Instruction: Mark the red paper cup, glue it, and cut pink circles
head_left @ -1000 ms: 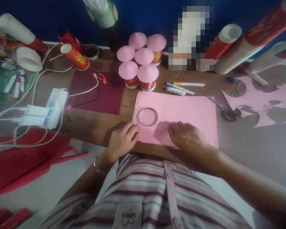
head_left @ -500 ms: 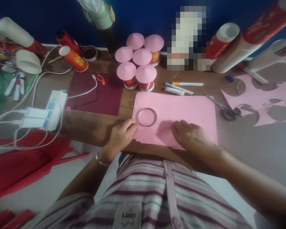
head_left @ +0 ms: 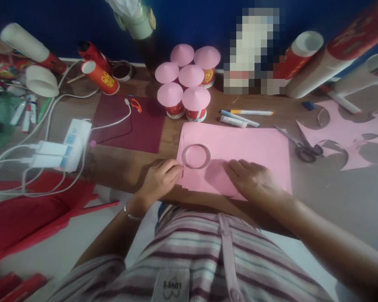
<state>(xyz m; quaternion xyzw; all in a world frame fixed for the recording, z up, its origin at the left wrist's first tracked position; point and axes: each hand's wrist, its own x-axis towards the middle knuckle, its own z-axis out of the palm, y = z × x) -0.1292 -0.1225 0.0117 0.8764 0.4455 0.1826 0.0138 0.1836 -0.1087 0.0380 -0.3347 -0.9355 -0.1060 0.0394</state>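
Observation:
A stack of pink paper (head_left: pixel 264 147) lies at the table's front edge, with its sheets slightly offset along the left side. On its left part rests a thin round ring (head_left: pixel 197 156). My left hand (head_left: pixel 164 178) is closed, its fingertips pinched at the paper's left edge. Across the ring from it, my right hand (head_left: pixel 250 178) lies palm down on the paper, fingers stretched out and casting a shadow to the left. The undersides of both hands are hidden.
Behind the paper stand several red cups with pink cone tops (head_left: pixel 195 98). Markers (head_left: pixel 252 112) lie nearer. Scissors (head_left: pixel 305 151) and cut pink scraps (head_left: pixel 337 126) are to the right. A power strip (head_left: pixel 77 138) with white cables and a maroon sheet (head_left: pixel 126 130) occupy the left.
My right hand's fingers have flattened onto the paper, and the curved bulge beside them no longer shows. My left hand stays at the paper's edge. The whole view has shifted slightly.

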